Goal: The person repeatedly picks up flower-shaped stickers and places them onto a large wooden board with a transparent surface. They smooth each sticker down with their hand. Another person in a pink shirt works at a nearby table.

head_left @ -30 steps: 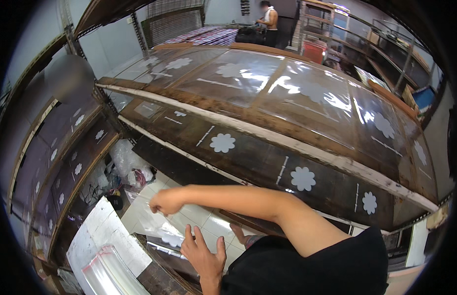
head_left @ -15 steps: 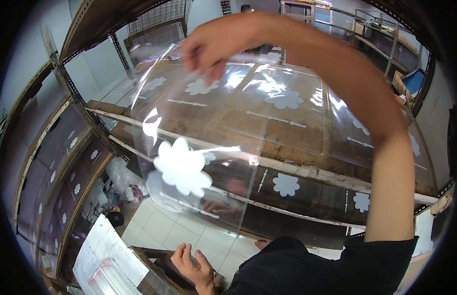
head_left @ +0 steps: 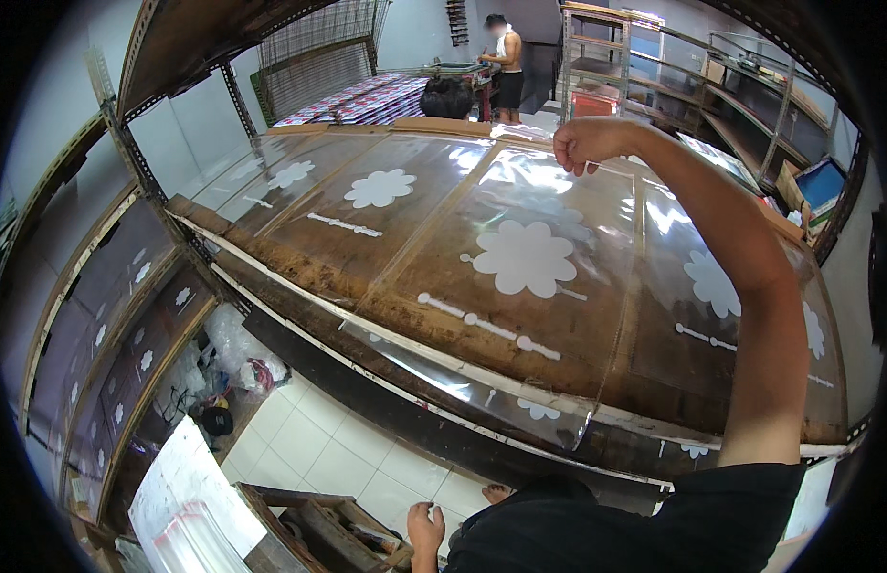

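Head view looked down over a long brown wooden table (head_left: pixel 300 258) whose top was covered with clear plastic sheets, each printed with a white flower and a white beaded line. The right hand (head_left: pixel 585 143) reached far out across it, the arm fully stretched, and its grip was pinched on the far edge of one transparent sheet (head_left: pixel 520 286) near the back corner. That sheet lay over the middle panel of the table, with its white flower print (head_left: pixel 525 258) facing up; its near edge hung past the front rail and curled a little downward. Holding it by the far corner seemed a way to keep the film taut and flat, so that it could settle squarely beside its neighbours without creasing, though that is a judgement. A second printed sheet (head_left: pixel 367 191) lay flat to the left, and another (head_left: pixel 711 286) lay to the right, partly under the forearm.

The left hand (head_left: pixel 426 528) was low, near the bottom edge, resting on the rim of a wooden crate (head_left: pixel 319 525); whether its grip was clenched on anything I cannot tell, as only the knuckles showed. A stack of clear sheets on white paper (head_left: pixel 186 506) lay just left of the crate, within reach. Beyond the table, another person (head_left: pixel 506 57) stood at a distant work surface.
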`<state>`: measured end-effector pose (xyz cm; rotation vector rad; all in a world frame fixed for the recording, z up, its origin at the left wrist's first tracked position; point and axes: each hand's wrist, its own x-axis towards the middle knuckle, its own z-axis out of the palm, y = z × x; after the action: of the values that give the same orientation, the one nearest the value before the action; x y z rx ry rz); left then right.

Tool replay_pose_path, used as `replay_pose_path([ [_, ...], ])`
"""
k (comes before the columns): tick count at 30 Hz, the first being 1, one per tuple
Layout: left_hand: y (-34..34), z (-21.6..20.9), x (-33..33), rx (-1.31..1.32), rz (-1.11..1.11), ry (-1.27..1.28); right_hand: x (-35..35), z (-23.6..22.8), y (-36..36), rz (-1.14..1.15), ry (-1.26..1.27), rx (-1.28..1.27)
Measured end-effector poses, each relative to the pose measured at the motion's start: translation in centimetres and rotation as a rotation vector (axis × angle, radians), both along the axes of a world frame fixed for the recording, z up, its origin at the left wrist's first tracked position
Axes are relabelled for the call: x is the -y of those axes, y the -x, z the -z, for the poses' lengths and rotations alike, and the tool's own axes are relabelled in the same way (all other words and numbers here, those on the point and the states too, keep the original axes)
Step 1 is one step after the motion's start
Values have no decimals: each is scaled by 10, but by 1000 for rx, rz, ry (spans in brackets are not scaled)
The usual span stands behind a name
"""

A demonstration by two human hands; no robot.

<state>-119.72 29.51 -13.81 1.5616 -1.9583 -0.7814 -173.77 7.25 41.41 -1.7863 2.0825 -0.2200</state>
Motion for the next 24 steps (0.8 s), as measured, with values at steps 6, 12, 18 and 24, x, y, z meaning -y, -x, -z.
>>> replay_pose_path([
  [6, -19, 111, -64, 41, -169, -302, 36, 19, 42, -32, 51, -86],
  [12, -46, 181, -127, 156, -206, -557, 46, 20, 51, -26, 68, -128],
  [18, -52, 152, -137, 195, -215, -547, 65, 36, 94, -96, 116, -174],
  [24, -43, 119, -105, -64, -225, -631, 65, 38, 101, -63, 119, -93],
])
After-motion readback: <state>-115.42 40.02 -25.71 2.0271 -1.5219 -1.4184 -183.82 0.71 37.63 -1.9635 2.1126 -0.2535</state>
